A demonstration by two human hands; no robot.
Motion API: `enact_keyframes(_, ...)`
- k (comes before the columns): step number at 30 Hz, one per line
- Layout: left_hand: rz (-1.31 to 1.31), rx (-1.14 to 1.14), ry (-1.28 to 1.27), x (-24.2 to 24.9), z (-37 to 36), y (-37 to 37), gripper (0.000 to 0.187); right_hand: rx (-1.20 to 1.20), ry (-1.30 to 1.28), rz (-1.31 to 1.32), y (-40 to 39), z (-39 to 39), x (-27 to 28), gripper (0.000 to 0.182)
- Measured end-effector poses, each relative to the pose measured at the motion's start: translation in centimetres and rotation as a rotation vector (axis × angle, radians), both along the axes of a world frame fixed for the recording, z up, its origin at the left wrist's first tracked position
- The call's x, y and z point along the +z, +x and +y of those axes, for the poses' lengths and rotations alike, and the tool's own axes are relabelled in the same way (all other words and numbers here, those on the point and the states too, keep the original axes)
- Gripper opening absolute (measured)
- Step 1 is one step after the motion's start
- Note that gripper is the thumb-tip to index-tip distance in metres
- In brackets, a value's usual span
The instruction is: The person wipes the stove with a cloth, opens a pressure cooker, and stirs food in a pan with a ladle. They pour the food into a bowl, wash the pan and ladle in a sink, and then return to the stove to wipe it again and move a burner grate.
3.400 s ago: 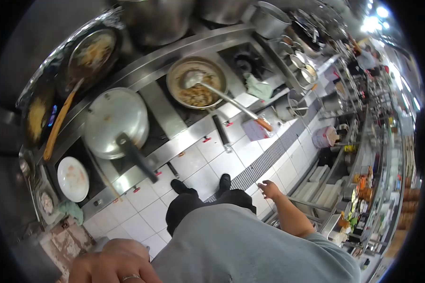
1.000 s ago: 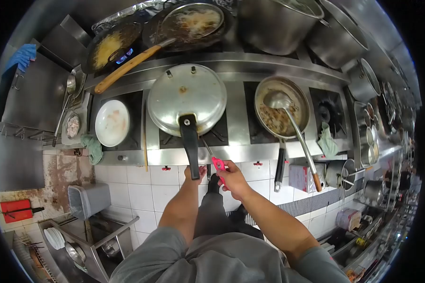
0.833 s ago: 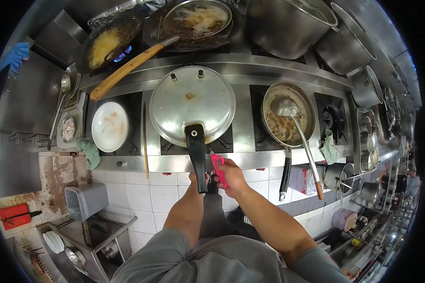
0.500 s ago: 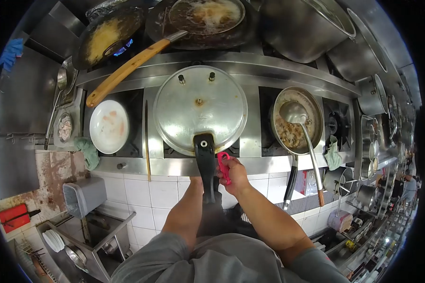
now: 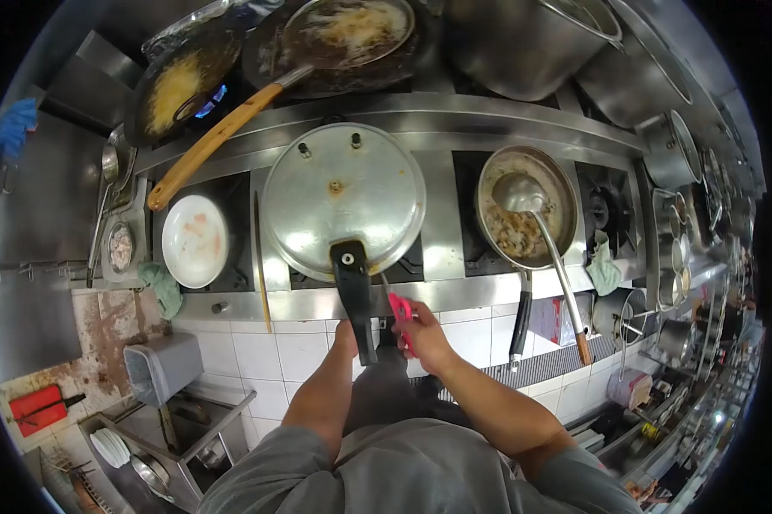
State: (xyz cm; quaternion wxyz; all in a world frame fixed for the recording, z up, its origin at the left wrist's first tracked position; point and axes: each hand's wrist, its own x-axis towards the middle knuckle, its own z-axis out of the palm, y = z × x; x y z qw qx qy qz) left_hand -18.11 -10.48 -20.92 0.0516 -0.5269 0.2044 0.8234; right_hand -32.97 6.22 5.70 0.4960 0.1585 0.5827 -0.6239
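Note:
My right hand (image 5: 427, 341) is closed around a pair of pink-handled scissors (image 5: 400, 319), beside the pressure cooker's handle. A narrow metal part of the scissors points toward the stove edge. Close to the lower end of the black cooker handle (image 5: 353, 300) is my left hand (image 5: 345, 339); its fingers are hidden behind the handle. The large pressure cooker (image 5: 343, 206) stands on the stove with its lid on, its handle sticking out toward me. To its right, a pan (image 5: 568, 180) of brownish food in pale liquid holds a ladle (image 5: 523, 193).
A white plate (image 5: 196, 265) with pinkish bits sits left of the cooker, a thin stick (image 5: 261, 265) between them. Behind, a wood-handled strainer (image 5: 215, 141) rests over a wok of bubbling oil. A grey bin (image 5: 163, 368) stands at lower left; a green cloth (image 5: 603, 265) lies at right.
The view has shifted slightly, so the stove items appear further left. The scissors have come away from the cooker's rim, and their metal part now shows.

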Motion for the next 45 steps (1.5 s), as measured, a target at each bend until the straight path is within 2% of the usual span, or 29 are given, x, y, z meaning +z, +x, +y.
enact_keyframes(3, -0.028, -0.104, -0.073, -3.9, -0.7, 1.2, 0.043, 0.268, 0.042, 0.117, 2.9, 5.7, 0.4, 0.051)
enact_keyframes(4, 0.084, -0.186, -0.059, -6.8, -1.2, 2.7, 0.051, 0.323, 0.051, 0.145, 4.0, 7.8, 0.3, 0.051)
enact_keyframes(5, 0.129, -0.187, -0.043, -7.3, -1.4, 3.0, 0.041, 0.380, 0.060, 0.172, 5.1, 10.1, 0.3, 0.052)
enact_keyframes(8, 0.024, -0.159, -0.167, -3.1, 0.0, 1.1, 0.028, 0.469, 0.118, 0.406, 8.8, 17.0, -0.4, 0.051)
enact_keyframes(9, -0.052, -0.211, -0.211, -1.4, 0.5, 0.2, 0.030, 0.480, 0.145, 0.510, 10.1, 19.3, -0.9, 0.051)
enact_keyframes(11, -0.088, -0.247, -0.227, -0.3, 0.7, 0.0, 0.034, 0.385, 0.277, 0.382, 12.8, 24.5, -2.3, 0.050)
enact_keyframes(13, -0.114, -0.289, -0.289, 0.9, 1.9, 0.2, 0.049, 0.280, 0.473, 0.245, 15.9, 30.1, -4.3, 0.051)
enact_keyframes(15, -0.210, -0.290, -0.305, 0.6, 3.0, 0.9, 0.059, -0.027, 0.586, 0.039, 20.3, 36.8, -7.2, 0.048)
enact_keyframes(17, -0.213, -0.440, -0.354, 0.2, 3.5, 2.3, 0.068, -0.295, 0.706, -0.086, 25.9, 44.1, -10.4, 0.041)
enact_keyframes(19, -0.227, -0.609, -0.400, -0.6, 4.6, 3.7, 0.069, -0.468, 0.875, -0.148, 30.5, 48.9, -8.6, 0.035)
enact_keyframes(21, -0.255, -0.853, -0.467, -1.0, 5.8, 4.5, 0.067, -0.765, 0.912, -0.134, 36.6, 53.6, -8.0, 0.026)
enact_keyframes(22, -0.262, -0.959, -0.503, -1.8, 6.5, 4.8, 0.063, -0.887, 0.987, -0.034, 38.9, 54.7, -6.2, 0.027)
enact_keyframes(23, -0.221, -1.034, -0.500, -1.5, 7.6, 5.0, 0.063, -0.950, 0.985, 0.052, 42.8, 57.2, -6.5, 0.027)
enact_keyframes(24, -0.213, -1.127, -0.507, -1.2, 8.9, 5.0, 0.064, -1.020, 1.129, 0.091, 47.4, 59.7, -8.7, 0.027)
enact_keyframes(25, -0.200, -1.222, -0.535, -0.9, 10.0, 5.0, 0.064, -1.169, 1.201, 0.052, 44.8, 57.1, 0.1, 0.024)
enact_keyframes(26, -0.195, -1.320, -0.547, -0.5, 11.8, 4.9, 0.063, -1.086, 1.492, 0.183, 47.3, 58.3, 0.6, 0.020)
enact_keyframes(27, -0.197, -1.397, -0.573, 0.5, 14.1, 4.3, 0.061, -1.442, 1.338, 0.210, 51.0, 60.5, -1.6, 0.018)
enact_keyframes(30, -0.110, -1.683, -0.663, 2.3, 20.1, 2.9, 0.061, -1.951, 1.627, 0.516, 56.4, 64.7, 0.8, 0.016)
enact_keyframes(33, 0.034, -1.867, -0.683, 2.9, 24.4, -0.2, 0.062, -2.483, 1.480, 0.518, 61.6, 69.7, 3.3, 0.021)
enact_keyframes(35, 0.164, -1.865, -0.754, 4.7, 27.9, -1.9, 0.059, -2.630, 1.494, 0.395, 66.4, 74.9, 3.3, 0.023)
enact_keyframes(36, 0.211, -1.847, -0.817, 6.8, 29.9, -2.3, 0.057, -2.711, 1.194, 0.495, 68.7, 77.2, 4.0, 0.025)
enact_keyframes(37, 0.321, -1.875, -0.873, 7.7, 31.2, -3.0, 0.056, -2.634, 0.991, 0.579, 72.7, 79.9, 2.7, 0.027)
enact_keyframes(38, 0.412, -1.885, -0.943, 8.5, 31.8, -3.9, 0.056, -2.359, 1.125, 0.469, 77.7, 83.4, 1.0, 0.025)
enact_keyframes(40, 0.444, -1.891, -1.010, 13.4, 33.6, -4.7, 0.057, -2.471, 0.946, 0.497, 85.8, 90.9, -4.1, 0.021)
enact_keyframes(41, 0.566, -1.892, -1.215, 12.6, 32.7, -5.2, 0.057, -2.350, 1.004, 0.261, 85.5, 91.3, -1.9, 0.023)
enact_keyframes(42, 0.518, -1.855, -1.180, 16.2, 33.5, -4.8, 0.058, -2.254, 0.962, 0.256, 88.8, 93.5, -3.3, 0.023)
enact_keyframes(43, 0.493, -1.826, -1.158, 18.4, 33.6, -4.8, 0.058, -2.340, 1.176, 0.130, 86.2, 92.2, -1.3, 0.017)
enact_keyframes(44, 0.472, -1.796, -1.134, 19.9, 32.7, -4.3, 0.058, -1.407, 1.772, -0.172, 88.8, 93.3, -3.3, 0.020)
enact_keyframes(45, 0.413, -1.747, -1.152, 18.3, 31.0, -4.0, 0.056, -0.411, 2.307, -0.522, 89.5, 93.0, -4.0, 0.028)
